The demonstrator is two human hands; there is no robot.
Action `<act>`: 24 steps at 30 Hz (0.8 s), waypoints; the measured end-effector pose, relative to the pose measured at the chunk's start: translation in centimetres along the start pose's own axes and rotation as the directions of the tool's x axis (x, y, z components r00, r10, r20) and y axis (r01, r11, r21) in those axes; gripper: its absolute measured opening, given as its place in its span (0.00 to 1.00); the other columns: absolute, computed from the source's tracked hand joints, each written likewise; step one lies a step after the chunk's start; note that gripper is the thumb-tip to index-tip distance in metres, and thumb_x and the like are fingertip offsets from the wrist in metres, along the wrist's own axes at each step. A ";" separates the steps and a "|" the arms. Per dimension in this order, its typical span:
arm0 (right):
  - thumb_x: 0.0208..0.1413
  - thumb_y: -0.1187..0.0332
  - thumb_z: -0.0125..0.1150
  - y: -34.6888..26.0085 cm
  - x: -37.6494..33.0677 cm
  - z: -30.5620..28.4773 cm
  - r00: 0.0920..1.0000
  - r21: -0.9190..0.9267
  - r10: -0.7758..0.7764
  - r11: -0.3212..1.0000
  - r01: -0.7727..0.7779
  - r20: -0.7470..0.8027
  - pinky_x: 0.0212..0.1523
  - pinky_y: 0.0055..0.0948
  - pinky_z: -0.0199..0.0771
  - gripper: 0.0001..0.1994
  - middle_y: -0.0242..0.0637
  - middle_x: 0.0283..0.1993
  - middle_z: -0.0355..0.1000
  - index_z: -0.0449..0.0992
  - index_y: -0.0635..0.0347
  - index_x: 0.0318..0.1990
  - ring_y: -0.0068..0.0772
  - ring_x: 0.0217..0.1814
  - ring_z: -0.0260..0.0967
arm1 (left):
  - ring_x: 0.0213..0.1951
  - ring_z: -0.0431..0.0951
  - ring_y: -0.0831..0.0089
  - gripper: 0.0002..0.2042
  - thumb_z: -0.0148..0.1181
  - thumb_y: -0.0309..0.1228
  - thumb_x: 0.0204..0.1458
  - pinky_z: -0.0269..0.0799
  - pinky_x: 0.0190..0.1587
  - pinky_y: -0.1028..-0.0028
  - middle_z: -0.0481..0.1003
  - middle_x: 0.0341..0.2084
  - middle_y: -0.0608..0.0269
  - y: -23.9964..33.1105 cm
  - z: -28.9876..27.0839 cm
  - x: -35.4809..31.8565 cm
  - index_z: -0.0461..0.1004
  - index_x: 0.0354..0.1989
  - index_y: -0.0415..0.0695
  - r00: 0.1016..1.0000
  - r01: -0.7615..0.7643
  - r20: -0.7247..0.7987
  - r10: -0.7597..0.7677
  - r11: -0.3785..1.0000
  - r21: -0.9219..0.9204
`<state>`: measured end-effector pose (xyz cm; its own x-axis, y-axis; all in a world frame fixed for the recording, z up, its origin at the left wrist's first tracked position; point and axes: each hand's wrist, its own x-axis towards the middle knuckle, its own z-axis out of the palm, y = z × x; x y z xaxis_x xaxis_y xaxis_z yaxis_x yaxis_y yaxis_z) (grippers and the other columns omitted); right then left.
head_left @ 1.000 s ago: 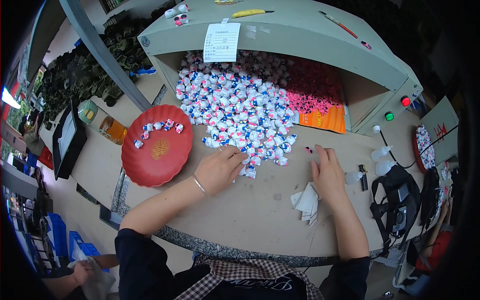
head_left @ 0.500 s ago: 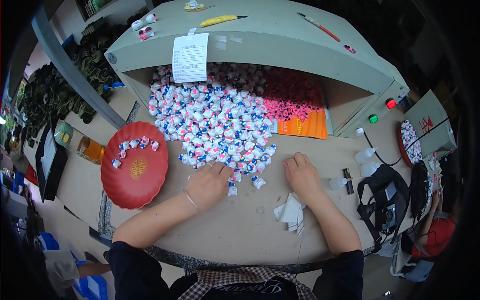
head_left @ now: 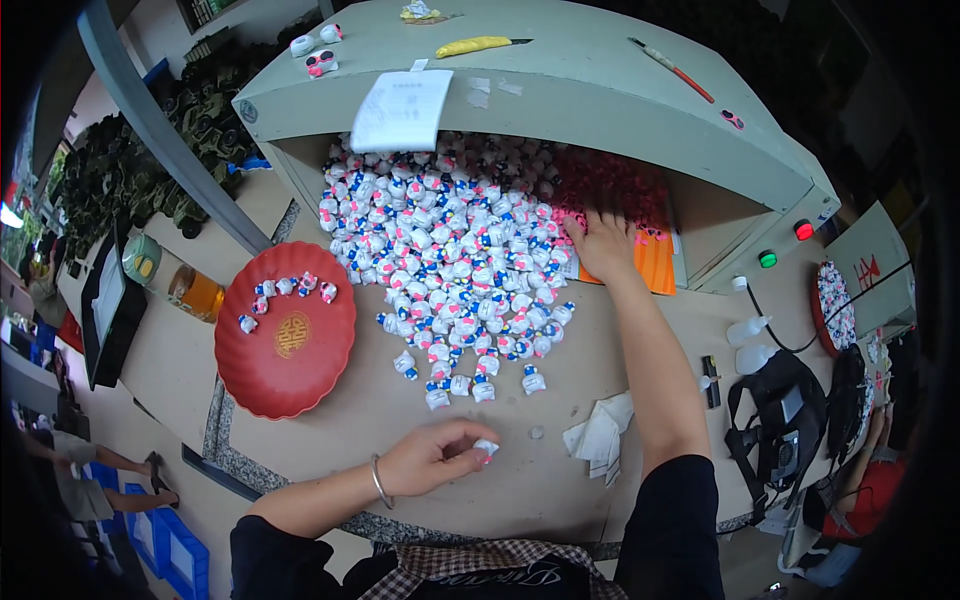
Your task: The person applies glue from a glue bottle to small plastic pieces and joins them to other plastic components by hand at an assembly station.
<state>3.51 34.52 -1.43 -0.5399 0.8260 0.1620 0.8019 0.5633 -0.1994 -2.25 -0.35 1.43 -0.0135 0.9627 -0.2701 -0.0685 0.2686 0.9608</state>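
My left hand, with a bracelet on its wrist, pinches a small white figurine with a bit of pink above the table's near part. Ahead of it spreads a large heap of white figurines with blue and pink details; several lie loose along its near edge. My right hand reaches under the grey hood, its fingers stretched out over a heap of small pink pieces. Those pieces lie partly on an orange sheet. Whether the fingertips touch a piece, I cannot tell.
A red scalloped dish with several figurines stands at left, beside a jar of amber liquid. Folded white paper lies near my right forearm. Small bottles and a black bag are at right. A yellow-handled knife rests atop the hood.
My left hand has come back from the heap toward me with a figurine. My right hand has moved forward from the table to the pink pieces. The hanging paper tag has swung up.
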 end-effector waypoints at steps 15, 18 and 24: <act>0.45 0.59 0.57 -4.1 -8.8 -8.8 0.720 0.316 -0.477 0.878 0.360 0.503 0.44 0.36 0.64 0.29 0.49 0.51 0.57 0.58 0.59 0.54 0.50 0.44 0.63 | 0.21 0.71 0.73 0.11 0.56 0.27 0.44 0.69 0.25 0.76 0.64 0.32 0.60 0.8 -3.9 -1.0 0.69 0.38 0.44 0.983 -0.103 -0.047 0.178 0.746 0.658; 0.43 0.62 0.60 -4.3 -13.0 -8.4 0.633 0.353 -0.571 0.821 0.449 0.523 0.43 0.37 0.65 0.28 0.48 0.49 0.57 0.59 0.57 0.53 0.48 0.41 0.65 | 0.22 0.71 0.72 0.11 0.57 0.28 0.44 0.69 0.25 0.76 0.65 0.32 0.59 -0.4 -3.9 0.4 0.69 0.38 0.44 0.959 -0.106 -0.126 0.252 0.737 0.667; 0.41 0.75 0.59 -5.3 -13.6 -5.4 0.761 0.482 -0.565 0.788 0.382 0.320 0.39 0.35 0.68 0.26 0.43 0.44 0.55 0.60 0.58 0.52 0.44 0.41 0.65 | 0.21 0.70 0.75 0.11 0.58 0.27 0.44 0.68 0.25 0.77 0.66 0.32 0.61 -0.7 -3.8 2.2 0.69 0.37 0.43 0.866 -0.121 -0.298 0.401 0.748 0.652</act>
<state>8.01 20.22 2.66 -0.9454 0.3175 -0.0732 0.3022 0.7704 -0.5614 -6.07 1.49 -0.06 -0.3369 0.9322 0.1325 0.6010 0.1046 0.7924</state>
